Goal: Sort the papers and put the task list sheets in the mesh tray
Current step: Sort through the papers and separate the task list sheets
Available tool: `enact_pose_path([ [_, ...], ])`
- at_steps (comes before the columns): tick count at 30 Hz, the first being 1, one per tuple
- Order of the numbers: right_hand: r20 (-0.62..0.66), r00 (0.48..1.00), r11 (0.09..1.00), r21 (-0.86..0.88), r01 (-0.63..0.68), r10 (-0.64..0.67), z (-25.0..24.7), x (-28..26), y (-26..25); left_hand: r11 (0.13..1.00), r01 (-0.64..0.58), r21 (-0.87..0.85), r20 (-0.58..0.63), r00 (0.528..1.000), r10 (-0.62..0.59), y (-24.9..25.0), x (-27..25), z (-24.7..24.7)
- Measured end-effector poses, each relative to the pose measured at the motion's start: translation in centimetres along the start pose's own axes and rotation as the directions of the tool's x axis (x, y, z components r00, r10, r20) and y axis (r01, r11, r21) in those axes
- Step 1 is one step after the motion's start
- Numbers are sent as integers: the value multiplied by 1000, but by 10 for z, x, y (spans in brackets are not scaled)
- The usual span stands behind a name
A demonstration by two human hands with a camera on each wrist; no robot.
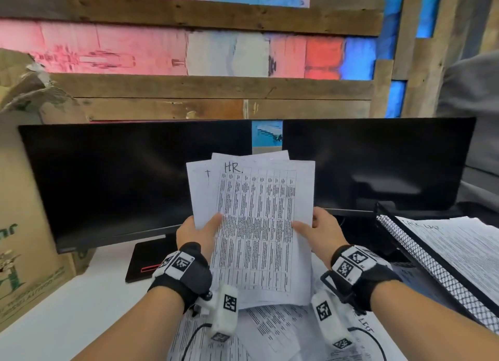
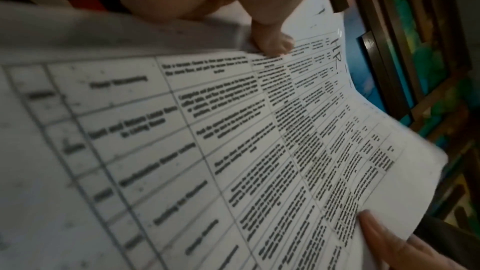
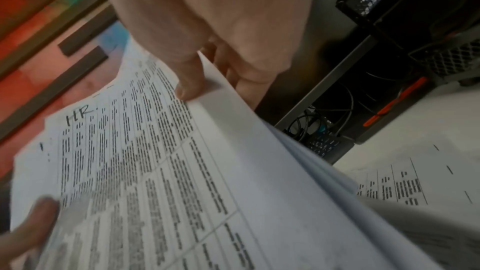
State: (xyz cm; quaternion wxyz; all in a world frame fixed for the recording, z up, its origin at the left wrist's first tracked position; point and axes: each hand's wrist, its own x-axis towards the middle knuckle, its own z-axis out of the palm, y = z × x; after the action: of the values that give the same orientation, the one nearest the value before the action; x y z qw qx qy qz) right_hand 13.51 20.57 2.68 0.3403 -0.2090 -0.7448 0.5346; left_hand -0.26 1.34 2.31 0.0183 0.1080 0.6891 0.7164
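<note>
I hold a small stack of printed sheets [image 1: 256, 225] upright in front of the monitors. The front sheet [image 2: 259, 141] is a printed table with "HR." handwritten at its top [image 3: 80, 113]. My left hand [image 1: 199, 232] pinches the stack's left edge, thumb on the front. My right hand [image 1: 318, 229] pinches the right edge, thumb on the front and fingers behind [image 3: 187, 87]. A black mesh tray [image 1: 421, 255] stands at the right with printed sheets [image 1: 464, 247] lying in it. More printed sheets [image 1: 272, 331] lie loose on the desk under my wrists.
Two dark monitors [image 1: 129, 182] stand behind the held papers, the left one on a black base with a red stripe [image 1: 151, 260]. A cardboard box [image 1: 24, 225] stands at the left on the white desk [image 1: 81, 312]. Cables and an orange-trimmed stand [image 3: 394, 102] sit under the right monitor.
</note>
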Motion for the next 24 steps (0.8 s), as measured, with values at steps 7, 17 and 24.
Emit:
enact_pose_path([
  [7, -181, 983, 996, -85, 6, -22, -23, 0, -4, 998, -47, 42, 65, 997, 44, 7, -3, 14],
  [17, -311, 949, 968, -248, -29, -51, -103, -3, -28, 997, 17, -71, 242, 970, 0, 16, -21, 79],
  [24, -176, 984, 990, -129, -55, 32, -120, -14, -16, 987, -148, 71, 194, 972, 131, 21, -23, 88],
])
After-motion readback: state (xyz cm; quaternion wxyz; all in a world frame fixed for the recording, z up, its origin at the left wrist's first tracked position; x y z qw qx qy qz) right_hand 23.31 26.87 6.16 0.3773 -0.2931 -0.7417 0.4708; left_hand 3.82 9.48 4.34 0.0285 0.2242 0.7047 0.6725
